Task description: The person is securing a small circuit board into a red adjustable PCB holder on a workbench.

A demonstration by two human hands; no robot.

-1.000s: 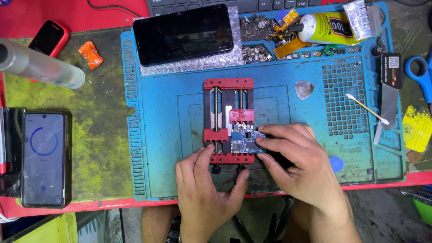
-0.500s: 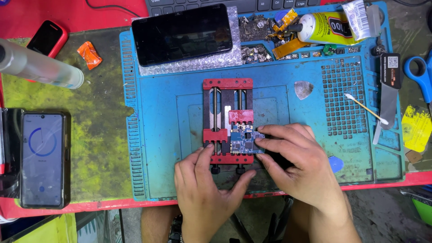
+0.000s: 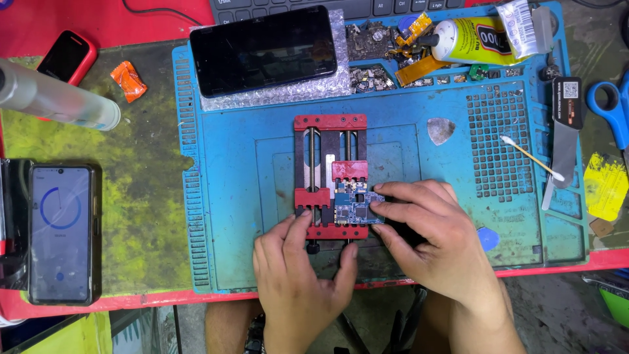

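Almost nothing has changed over the last second: both hands sit where they were at the red clamp (image 3: 329,177), and the board (image 3: 356,207) has not shifted in it, so the work reads as fine adjustment rather than a new step. The board, blue and small, lies in the clamp's lower right part, between the red sliding block and the bottom bar, on the blue mat (image 3: 249,196). Right hand (image 3: 432,233) is half closed, fingertips pinching the board's right edge, thumb under or beside it, hard to see. Left hand (image 3: 301,262) is loosely spread, grasping nothing fully; index and thumb rest on the clamp's bottom bar near the black knob (image 3: 312,248). Around it: black phone (image 3: 263,49) on bubble wrap at the mat's top, glue tube (image 3: 472,39), pick (image 3: 440,130), cotton swab (image 3: 532,158), scissors (image 3: 609,108) far right. A second phone (image 3: 60,233) with a lit screen lies left on the tabletop (image 3: 131,196).
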